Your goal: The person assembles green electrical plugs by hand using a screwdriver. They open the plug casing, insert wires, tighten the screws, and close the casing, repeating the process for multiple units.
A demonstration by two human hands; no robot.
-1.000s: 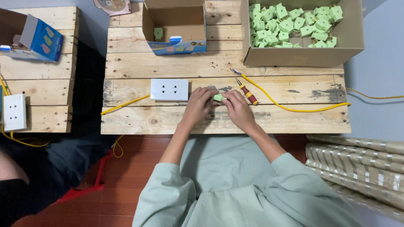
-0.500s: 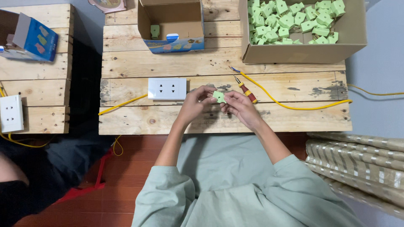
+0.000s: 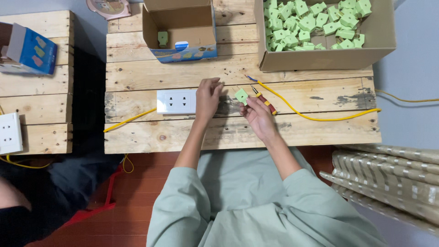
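My right hand [image 3: 258, 116] holds a small green plug adapter [image 3: 241, 96] by its body, prongs pointing left, just above the wooden table [image 3: 228, 132]. My left hand [image 3: 208, 97] has its fingers apart and holds nothing; it rests on the table next to the right end of a white socket block [image 3: 176, 101] fed by a yellow cable [image 3: 130, 120]. A red and yellow screwdriver [image 3: 264, 101] lies just right of the adapter.
A large cardboard box [image 3: 320, 57] at the back right holds several green adapters. A smaller open box [image 3: 179, 32] stands at the back middle with one green piece inside. Another person [image 3: 27, 201] sits at a second pallet table [image 3: 36, 105] on the left. Rolled mats [image 3: 388, 178] lie right.
My hands, joined on the green adapter before, have separated. My left hand let go and moved left toward the socket block; my right hand keeps the adapter, lifted a little.
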